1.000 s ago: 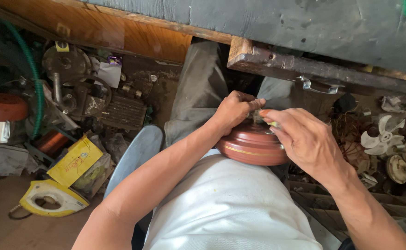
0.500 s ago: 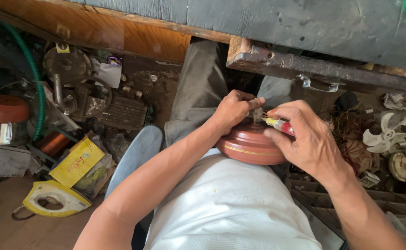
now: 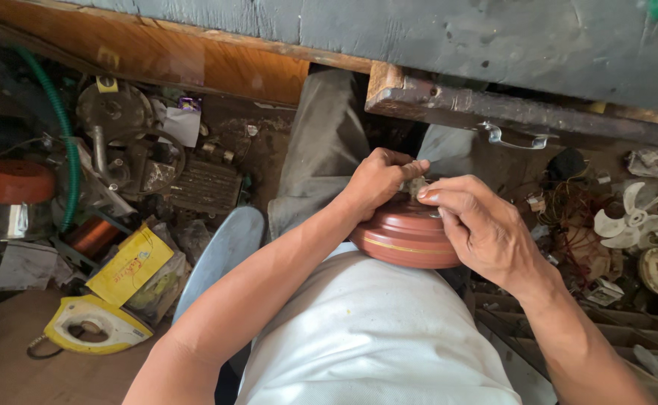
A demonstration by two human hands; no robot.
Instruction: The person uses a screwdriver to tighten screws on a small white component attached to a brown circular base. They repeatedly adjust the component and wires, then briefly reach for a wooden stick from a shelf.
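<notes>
A round reddish-brown metal housing (image 3: 404,238) with a thin gold band rests on my lap, against my white shirt. My left hand (image 3: 377,180) curls over its far left top, fingers closed on a small part at its centre. My right hand (image 3: 479,229) lies over the housing's right side, with thumb and forefinger pinching the same small greyish part (image 3: 417,184) between the two hands. The part is mostly hidden by my fingers.
A dark wooden bench with a drawer and metal handle (image 3: 512,136) is just ahead. On the floor to the left lie a yellow iron (image 3: 92,326), a yellow packet (image 3: 128,264), a copper coil (image 3: 89,236), a green hose (image 3: 62,139) and a red-lidded pot (image 3: 15,184). White fan blades (image 3: 632,217) lie to the right.
My right hand has closed in toward the housing's centre; the red-tipped tool seen in it earlier is no longer visible. My left hand has stayed in place.
</notes>
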